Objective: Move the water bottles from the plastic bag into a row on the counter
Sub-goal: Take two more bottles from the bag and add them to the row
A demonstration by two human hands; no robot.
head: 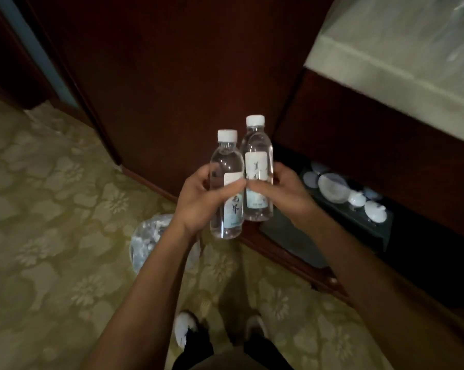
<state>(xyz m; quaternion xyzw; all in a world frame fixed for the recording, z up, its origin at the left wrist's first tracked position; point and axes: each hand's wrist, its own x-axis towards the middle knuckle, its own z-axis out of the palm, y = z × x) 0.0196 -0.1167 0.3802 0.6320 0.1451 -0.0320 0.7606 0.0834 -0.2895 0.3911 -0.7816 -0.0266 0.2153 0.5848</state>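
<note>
Above the flowery carpet (51, 209), two water bottles are held upright, side by side: one (226, 188) is gripped by the left hand (201, 201), one (257, 172) by the right hand (281, 190). Lower down, the plastic bag (148, 241) is seen on the floor.

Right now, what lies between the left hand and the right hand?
In the head view, two clear plastic water bottles with white caps stand upright between the left hand and right hand.

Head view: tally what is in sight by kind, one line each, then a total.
Water bottles: 2, one in the left hand grip, one in the right hand grip
Plastic bag on the floor: 1
White dishes on the low shelf: about 7, blurred
Total: about 10
</note>
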